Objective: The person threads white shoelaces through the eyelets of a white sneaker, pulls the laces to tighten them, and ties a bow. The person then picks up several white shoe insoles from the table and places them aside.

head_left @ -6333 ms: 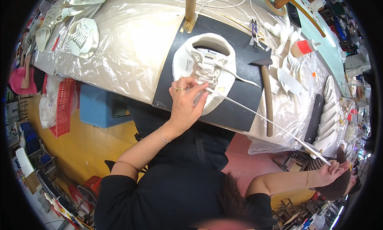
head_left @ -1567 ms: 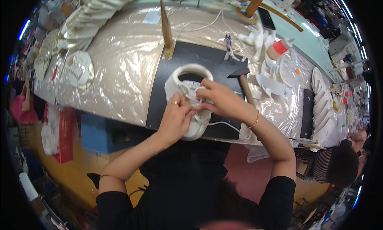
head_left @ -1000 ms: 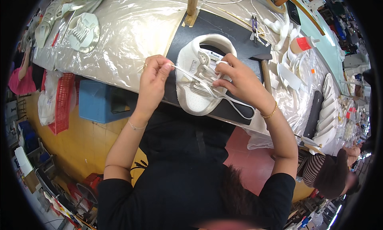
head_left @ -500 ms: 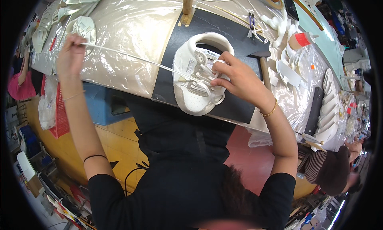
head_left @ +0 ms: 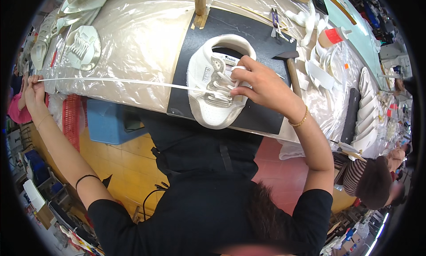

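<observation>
Two hands hold one white lace between them and a shoe. The left hand (head_left: 34, 91) is far out to the person's left, fingers closed on the end of the lace (head_left: 124, 81), which runs almost straight across the table (head_left: 142, 56). The right hand (head_left: 265, 85) grips the white shoe (head_left: 211, 108) at its lacing, thumb and fingertips pinched in; whether they catch a strand or the edge of the opening cannot be told.

The shoe sits on a black board (head_left: 182, 103), toe toward the person and close to the table's front edge. If the left hand's tug outdoes the right hand's hold, the shoe could skid or twist leftward on the board. A weak pinch at the lace's end could let it spring free, and an uneven pull could bunch the eyelets.

Just beyond the right hand lies a hammer (head_left: 292, 72); a sideways jerk of that forearm might knock it. Farther off are purple-handled snips (head_left: 274, 19) and a bottle with a red band (head_left: 332, 37). Another laced upper (head_left: 84, 54) lies to the left, behind the taut lace.
</observation>
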A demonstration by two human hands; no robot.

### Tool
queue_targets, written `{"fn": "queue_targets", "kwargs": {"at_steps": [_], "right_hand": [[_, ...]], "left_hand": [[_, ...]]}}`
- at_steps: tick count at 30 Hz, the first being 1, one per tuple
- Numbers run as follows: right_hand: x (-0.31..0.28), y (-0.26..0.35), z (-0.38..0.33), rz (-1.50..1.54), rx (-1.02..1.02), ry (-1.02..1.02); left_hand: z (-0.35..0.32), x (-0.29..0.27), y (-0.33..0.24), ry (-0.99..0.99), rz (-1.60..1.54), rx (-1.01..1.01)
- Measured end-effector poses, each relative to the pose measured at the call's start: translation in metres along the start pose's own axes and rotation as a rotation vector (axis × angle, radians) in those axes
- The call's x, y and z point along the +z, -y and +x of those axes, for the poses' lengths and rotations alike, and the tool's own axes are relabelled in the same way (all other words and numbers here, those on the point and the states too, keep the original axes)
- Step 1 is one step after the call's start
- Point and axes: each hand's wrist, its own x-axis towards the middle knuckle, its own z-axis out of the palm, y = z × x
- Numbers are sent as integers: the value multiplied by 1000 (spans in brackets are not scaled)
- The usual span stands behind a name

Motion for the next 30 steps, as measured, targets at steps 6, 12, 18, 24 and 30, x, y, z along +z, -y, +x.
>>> {"fn": "queue_targets", "kwargs": {"at_steps": [6,12,18,24,30], "right_hand": [[4,-1,2,-2,-24,-22],[5,-3,2,15,-33,-11],[7,3,-2,30,17,-123],[23,34,-13,-114,118,-566],[64,55,-13,-223,158,-537]], "left_hand": [[33,-34,-40,-22,-9,40],[34,-43,-47,-24,32,0],[-30,82,54,-96,100,-72],[-141,234,114,367,204,-122],[-270,335,207,566,481,-320]]}}
